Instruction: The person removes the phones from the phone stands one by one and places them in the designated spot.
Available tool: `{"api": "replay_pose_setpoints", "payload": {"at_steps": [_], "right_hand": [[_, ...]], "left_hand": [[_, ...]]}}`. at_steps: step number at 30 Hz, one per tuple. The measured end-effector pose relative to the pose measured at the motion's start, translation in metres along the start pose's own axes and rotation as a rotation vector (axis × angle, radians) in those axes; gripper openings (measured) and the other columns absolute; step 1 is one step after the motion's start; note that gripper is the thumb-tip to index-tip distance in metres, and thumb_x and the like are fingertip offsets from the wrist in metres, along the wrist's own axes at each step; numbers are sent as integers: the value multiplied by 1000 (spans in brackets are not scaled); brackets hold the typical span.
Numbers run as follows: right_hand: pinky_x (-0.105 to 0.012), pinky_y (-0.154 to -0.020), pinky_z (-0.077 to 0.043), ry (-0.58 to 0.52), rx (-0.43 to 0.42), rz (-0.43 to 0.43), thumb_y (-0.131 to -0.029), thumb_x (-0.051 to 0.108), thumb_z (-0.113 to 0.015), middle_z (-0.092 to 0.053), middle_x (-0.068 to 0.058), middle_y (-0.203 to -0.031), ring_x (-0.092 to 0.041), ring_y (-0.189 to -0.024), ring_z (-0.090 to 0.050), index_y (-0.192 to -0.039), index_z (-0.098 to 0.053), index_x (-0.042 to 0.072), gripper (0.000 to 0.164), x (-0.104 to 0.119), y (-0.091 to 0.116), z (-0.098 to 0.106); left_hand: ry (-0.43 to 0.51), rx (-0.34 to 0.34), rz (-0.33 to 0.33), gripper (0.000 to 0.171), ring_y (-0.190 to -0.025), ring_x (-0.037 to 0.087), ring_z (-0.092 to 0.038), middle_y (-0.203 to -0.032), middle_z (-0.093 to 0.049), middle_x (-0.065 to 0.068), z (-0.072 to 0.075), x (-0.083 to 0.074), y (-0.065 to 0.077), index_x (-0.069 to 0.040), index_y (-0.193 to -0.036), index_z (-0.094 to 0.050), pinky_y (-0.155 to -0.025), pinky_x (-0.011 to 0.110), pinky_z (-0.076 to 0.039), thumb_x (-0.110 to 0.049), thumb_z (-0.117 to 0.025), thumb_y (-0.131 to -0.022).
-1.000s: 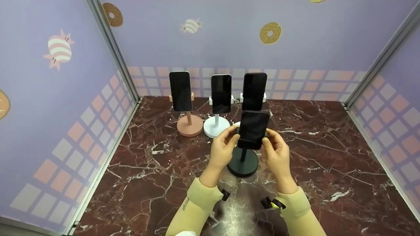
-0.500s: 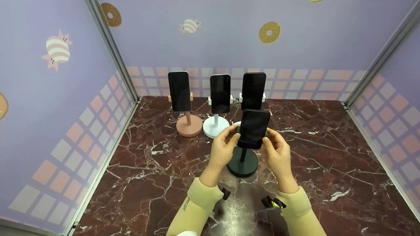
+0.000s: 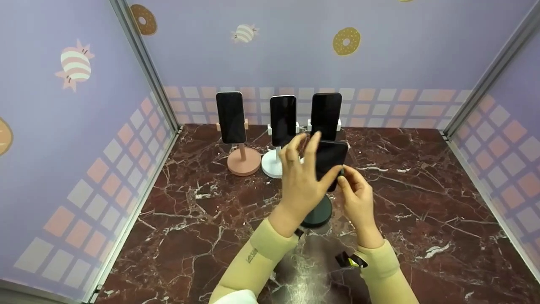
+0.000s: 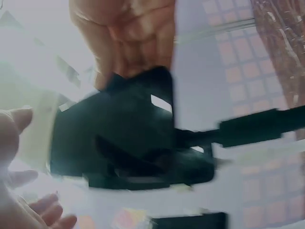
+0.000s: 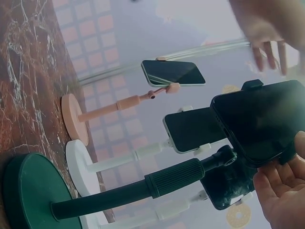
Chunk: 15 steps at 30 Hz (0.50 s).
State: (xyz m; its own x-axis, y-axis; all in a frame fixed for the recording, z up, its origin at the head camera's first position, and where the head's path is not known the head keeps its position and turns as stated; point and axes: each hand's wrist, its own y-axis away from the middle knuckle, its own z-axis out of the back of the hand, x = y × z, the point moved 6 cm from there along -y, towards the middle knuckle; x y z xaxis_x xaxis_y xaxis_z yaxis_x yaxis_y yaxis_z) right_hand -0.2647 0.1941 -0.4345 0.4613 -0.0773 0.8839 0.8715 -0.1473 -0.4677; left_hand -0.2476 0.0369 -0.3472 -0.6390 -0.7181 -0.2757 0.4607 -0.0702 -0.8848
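Note:
A smartphone (image 3: pixel 331 158) sits upright and slightly tilted in the clamp of a dark green phone stand (image 3: pixel 318 213). My right hand (image 3: pixel 357 198) pinches the right side of the clamp between thumb and fingers; in the right wrist view that hand (image 5: pixel 283 193) is at the clamp's lower edge. My left hand (image 3: pixel 300 179) is raised in front of the phone's left part with its fingers spread, hiding part of the screen and stem. In the left wrist view, my left hand (image 4: pixel 24 191) appears apart from the dark stand (image 4: pixel 124 129), holding nothing.
Behind stand a pink phone stand (image 3: pixel 244 162), a white one (image 3: pixel 273 164) and another white-clamped one, each bearing a phone, such as the far-right phone (image 3: pixel 325 112). Their surface is a dark red marbled table (image 3: pixel 185 236), with patterned panels (image 3: pixel 287 55) around it.
My left hand has let go of the clamp's left side and swung up and right across the phone, fingers spreading. My right hand stays at the clamp's right side.

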Motion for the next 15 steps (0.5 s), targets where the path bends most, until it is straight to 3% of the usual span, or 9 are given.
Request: {"api": "replay_pose_setpoints", "payload": {"at_steps": [5,9,15], "right_hand": [[-19,-72,-52,-39,12,-3,-102,3,-58,-68,12,-95,-3,-79,-61,-125,-58,-18,31,-1,0,0],[-20,-61,-49,-51,9,-20,-102,0,-56,-68,10,-87,-4,-69,-59,-123,-60,-15,26,-2,0,0],[-26,-59,-48,-46,7,-19,-102,-1,-55,-66,5,-82,-6,-66,-56,-113,-65,-9,16,-3,-1,1]], "left_hand": [[-137,49,-70,74,-133,38,-37,-148,-31,23,-14,-22,-15,-12,-150,-42,-115,48,-39,-54,-67,-94],[-276,121,-92,70,-135,36,-36,-151,-32,22,-27,-33,-22,-19,-152,-44,-117,49,-37,-61,-55,-98],[-405,212,-60,67,-132,32,-37,-154,-36,16,-42,-35,-27,-26,-152,-46,-113,50,-36,-62,-57,-96]]}}
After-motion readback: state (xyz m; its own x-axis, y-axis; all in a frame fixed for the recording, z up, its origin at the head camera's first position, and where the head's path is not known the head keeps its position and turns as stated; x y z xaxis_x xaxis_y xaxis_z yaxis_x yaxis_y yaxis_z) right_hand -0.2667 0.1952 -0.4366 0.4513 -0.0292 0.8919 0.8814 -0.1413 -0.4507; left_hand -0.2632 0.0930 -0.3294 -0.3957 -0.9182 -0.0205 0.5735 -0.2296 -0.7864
